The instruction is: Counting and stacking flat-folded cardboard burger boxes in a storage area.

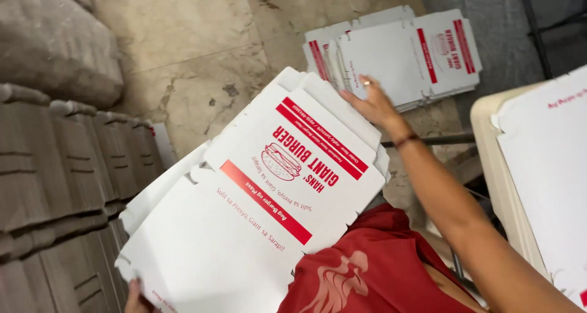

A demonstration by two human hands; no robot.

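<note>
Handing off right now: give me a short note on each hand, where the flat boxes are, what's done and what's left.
Left hand: grips the bottom edge of the flat white boxes held over the lap.
Right hand: open, on their top edge, by the floor stack.
Grey cardboard stacks stand on the left; more white sheets lie on the table at right.
Done: none folded in view. Left: all flat ones.

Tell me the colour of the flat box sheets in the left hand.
White with red stripes and print, head view.
</note>
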